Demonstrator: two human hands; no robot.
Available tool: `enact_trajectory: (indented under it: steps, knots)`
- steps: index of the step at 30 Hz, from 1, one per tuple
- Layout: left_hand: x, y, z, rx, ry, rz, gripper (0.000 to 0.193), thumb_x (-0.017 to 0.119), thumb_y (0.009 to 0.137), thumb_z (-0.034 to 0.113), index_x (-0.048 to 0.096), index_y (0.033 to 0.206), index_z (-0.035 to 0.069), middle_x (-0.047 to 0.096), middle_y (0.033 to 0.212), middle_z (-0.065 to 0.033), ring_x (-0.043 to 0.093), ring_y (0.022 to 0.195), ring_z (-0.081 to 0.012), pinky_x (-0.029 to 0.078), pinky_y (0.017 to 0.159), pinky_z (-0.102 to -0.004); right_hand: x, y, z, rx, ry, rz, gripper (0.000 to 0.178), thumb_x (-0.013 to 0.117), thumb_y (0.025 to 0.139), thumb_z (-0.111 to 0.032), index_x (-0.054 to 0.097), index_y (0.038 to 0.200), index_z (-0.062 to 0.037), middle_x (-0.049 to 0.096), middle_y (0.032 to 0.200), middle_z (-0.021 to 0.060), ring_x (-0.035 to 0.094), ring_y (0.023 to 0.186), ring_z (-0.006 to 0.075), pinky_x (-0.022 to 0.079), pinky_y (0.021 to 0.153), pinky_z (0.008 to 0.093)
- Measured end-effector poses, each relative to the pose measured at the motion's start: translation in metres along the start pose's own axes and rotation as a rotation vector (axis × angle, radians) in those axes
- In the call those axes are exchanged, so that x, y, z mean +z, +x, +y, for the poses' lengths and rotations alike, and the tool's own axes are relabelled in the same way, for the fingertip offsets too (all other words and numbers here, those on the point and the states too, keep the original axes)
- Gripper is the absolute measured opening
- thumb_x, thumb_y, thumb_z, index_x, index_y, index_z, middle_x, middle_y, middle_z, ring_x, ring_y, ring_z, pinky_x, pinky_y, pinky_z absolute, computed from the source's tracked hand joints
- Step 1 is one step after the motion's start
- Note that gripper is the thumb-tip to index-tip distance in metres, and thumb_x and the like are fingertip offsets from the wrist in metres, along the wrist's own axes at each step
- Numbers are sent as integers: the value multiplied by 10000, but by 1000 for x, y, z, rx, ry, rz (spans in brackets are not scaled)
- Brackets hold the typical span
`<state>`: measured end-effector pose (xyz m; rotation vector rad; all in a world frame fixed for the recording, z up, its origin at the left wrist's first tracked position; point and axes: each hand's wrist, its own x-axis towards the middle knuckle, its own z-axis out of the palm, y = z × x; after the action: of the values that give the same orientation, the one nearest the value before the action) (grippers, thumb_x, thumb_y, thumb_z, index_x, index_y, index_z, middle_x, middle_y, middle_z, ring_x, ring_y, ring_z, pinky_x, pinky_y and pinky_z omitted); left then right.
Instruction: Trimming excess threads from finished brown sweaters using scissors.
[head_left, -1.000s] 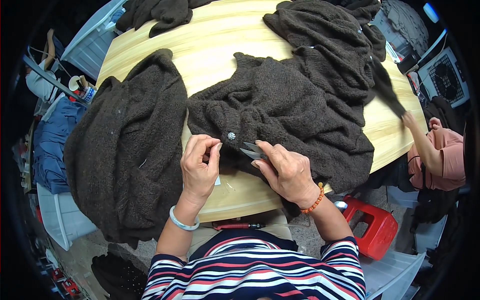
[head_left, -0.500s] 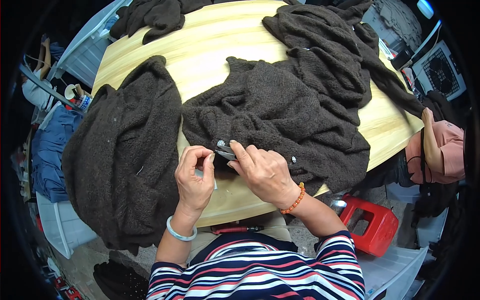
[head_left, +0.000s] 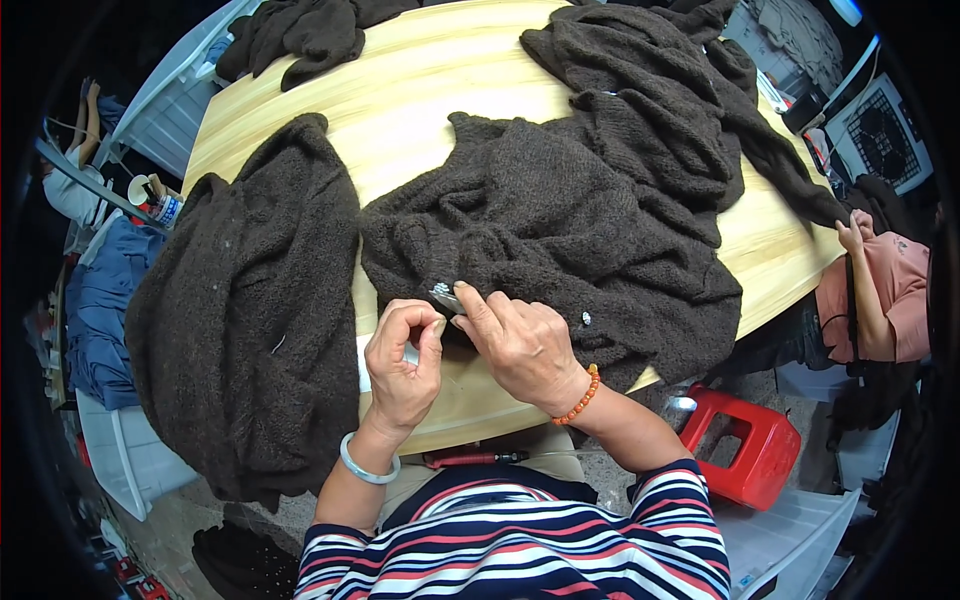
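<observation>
A dark brown knitted garment lies spread on a pale wooden table. My right hand presses on its near edge and pinches the fabric beside a small silvery button. My left hand is curled just left of it, thumb and forefinger pinched together close to that button; whether they hold a needle or thread I cannot tell. A second shiny button sits on the garment to the right of my right hand.
A heap of the same brown knitwear hangs over the table's left edge, and more lies at the far side. Another person's arm in a pink sleeve is at the right. A red stool stands below.
Both hands stayed at the garment's near edge by the button. My left hand's fingers have closed into a tighter pinch, and the view has shifted slightly.
</observation>
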<state>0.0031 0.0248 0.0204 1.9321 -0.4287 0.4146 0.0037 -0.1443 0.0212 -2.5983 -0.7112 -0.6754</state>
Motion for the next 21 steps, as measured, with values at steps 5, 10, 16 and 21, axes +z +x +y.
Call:
enact_trajectory:
  steps: [5,10,16,21]
  knots:
    - [-15,-8,21,-120,-152,-227,66,632,831,-51,587,856,-10,605,831,-80,566,707,-145,462,640,-259,-8,-2,7,92,122,52,408,704,847,-190,590,1207,-37,555,729,52,582,561,188,451,495,317]
    - [-73,21,-16,-401,414,-376,140,679,860,121,656,859,-16,629,792,-109,611,720,-235,494,701,-326,-30,-17,47,363,264,146,515,826,741,-199,593,1170,-35,627,940,126,663,749,223,548,630,335]
    - [-25,117,-98,-316,578,27,480,734,813,337,635,1133,-6,653,1038,-200,622,989,-344,486,868,-394,-18,-27,51,406,463,-114,396,749,748,-71,623,1121,-28,626,914,117,650,782,249,519,700,337]
    - [-18,121,-130,-374,280,-306,322,736,811,251,700,898,-57,687,764,-131,641,679,-192,499,652,-315,-43,-48,70,530,561,-25,275,712,794,-126,640,1039,-26,633,929,127,651,810,313,514,713,353]
